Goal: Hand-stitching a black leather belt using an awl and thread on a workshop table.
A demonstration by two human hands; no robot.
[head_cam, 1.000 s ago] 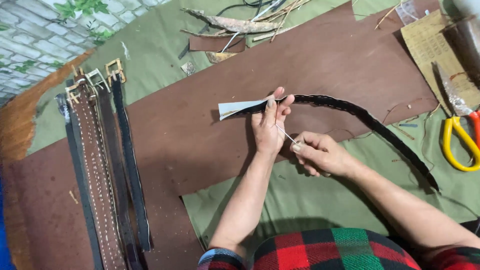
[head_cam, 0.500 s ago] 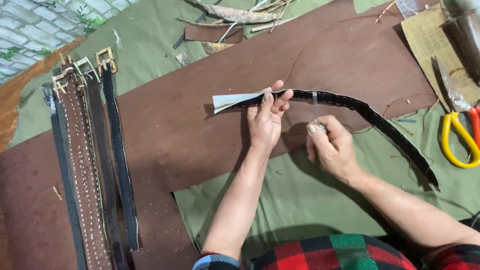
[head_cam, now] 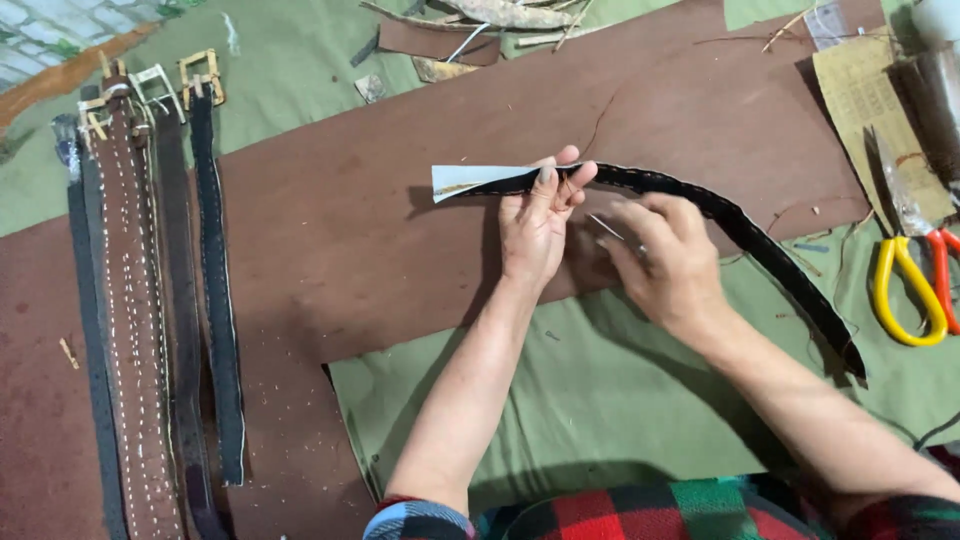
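Black leather is passing through a worker's hands: the left hand [head_cam: 535, 225] is pinching a dark belt strip [head_cam: 740, 235] near its pale, pointed end, thumb and fingers pressed together on the strip's stitched edge, while the right hand [head_cam: 665, 255] is gripping a thin needle [head_cam: 612, 229] between closed fingertips just beside the left hand. From that pinch the strip is curving away to the right, crossing a large brown leather sheet [head_cam: 350, 230] and ending on the green cloth [head_cam: 600, 400] that is covering the work surface. Yellow- and orange-handled scissors [head_cam: 915, 285] are lying on the cloth at the right edge, near a tan sheet of rough paper [head_cam: 860, 100]. Well apart on the left, finished belts [head_cam: 150, 300] (brown and black, with pale stitching and metal buckles) are lying side by side, and leather scraps [head_cam: 470, 25] are sitting along the far edge
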